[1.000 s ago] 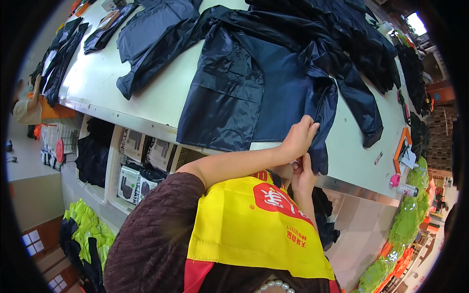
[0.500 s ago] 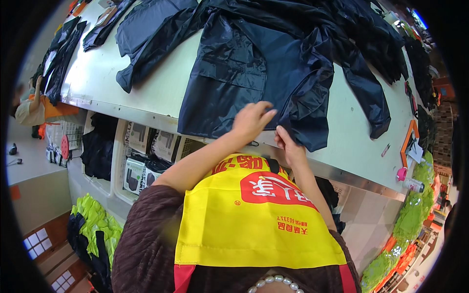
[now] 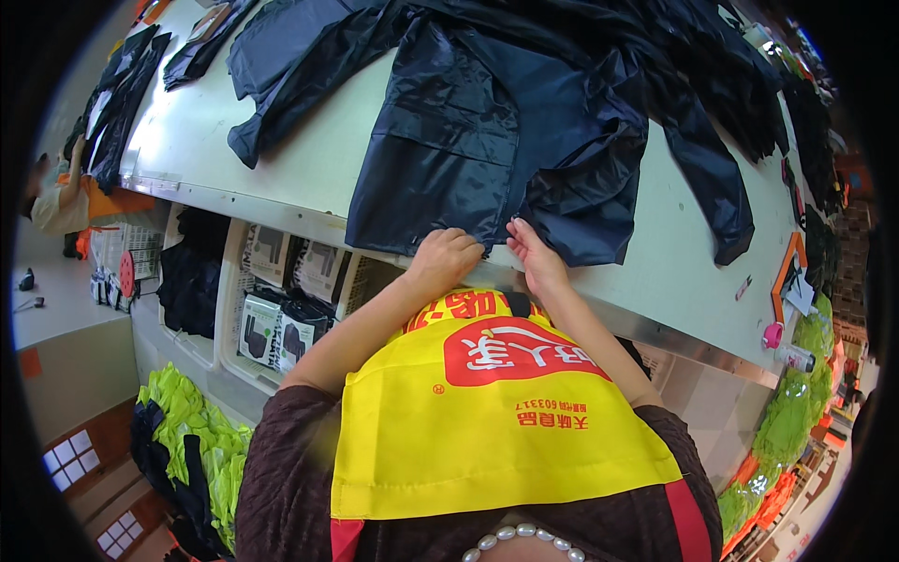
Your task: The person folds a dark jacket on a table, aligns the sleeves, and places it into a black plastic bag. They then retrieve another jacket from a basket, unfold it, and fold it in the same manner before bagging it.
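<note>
A dark navy jacket (image 3: 449,140) with a shiny finish lies spread on the table, its front open and its lower hem at the near edge. My left hand (image 3: 448,258) has its fingers curled on the hem corner of the left front panel. Close by on the right, my right hand (image 3: 536,255) pinches the lower front edge of the right panel between thumb and fingers. The fastener along these edges is too small to make out. One sleeve (image 3: 707,178) stretches down the table to the right.
More dark garments (image 3: 300,56) lie across the far side of the pale table (image 3: 290,178). Under it, a white bin (image 3: 229,309) holds packaged goods. Bright yellow-green clothing (image 3: 192,450) is heaped at lower left. An orange frame (image 3: 791,276) and a bottle (image 3: 794,356) are at right.
My left hand has come down from over the jacket to its hem, and its fingers have closed. My right hand has moved slightly up and left along the front edge.
</note>
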Demonstrator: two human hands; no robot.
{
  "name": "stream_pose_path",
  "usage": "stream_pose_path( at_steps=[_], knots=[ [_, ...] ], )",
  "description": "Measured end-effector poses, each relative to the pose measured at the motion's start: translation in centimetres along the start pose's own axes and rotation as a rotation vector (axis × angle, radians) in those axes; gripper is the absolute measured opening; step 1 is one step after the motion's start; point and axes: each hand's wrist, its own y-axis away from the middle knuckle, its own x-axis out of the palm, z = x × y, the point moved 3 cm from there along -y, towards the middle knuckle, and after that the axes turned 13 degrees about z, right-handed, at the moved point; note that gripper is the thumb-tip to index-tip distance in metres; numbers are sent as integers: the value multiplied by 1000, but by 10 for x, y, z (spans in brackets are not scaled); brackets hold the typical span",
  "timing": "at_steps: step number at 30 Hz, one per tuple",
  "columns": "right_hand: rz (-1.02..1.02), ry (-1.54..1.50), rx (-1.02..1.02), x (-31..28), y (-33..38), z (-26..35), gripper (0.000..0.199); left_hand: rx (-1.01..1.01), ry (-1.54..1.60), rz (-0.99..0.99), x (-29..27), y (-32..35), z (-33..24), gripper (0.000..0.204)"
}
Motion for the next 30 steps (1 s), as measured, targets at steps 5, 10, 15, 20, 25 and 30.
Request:
stream_pose_path(
  at_steps=[5, 10, 15, 20, 25, 30],
  knots=[
    [42, 85, 113, 17, 5, 12, 42, 138, -11, -281, -43, -11, -28, 20],
    [171, -21, -103, 30, 15, 41, 35, 90, 141, -374, -70, -8, -48, 23],
    [210, -24, -229, 41, 30, 69, 28, -527, 1509, 480, -36, 4, -40, 49],
    [168, -98, -289, 42, 37, 67, 17, -444, 2275, -480, -47, -43, -19, 38],
    [190, -78, -301, 26, 38, 63, 19, -762, 2336, -183, -35, -63, -24, 28],
    [116, 14, -304, 19, 55, 69, 24, -796, 2193, 159, -33, -76, -29, 18]
  ],
)
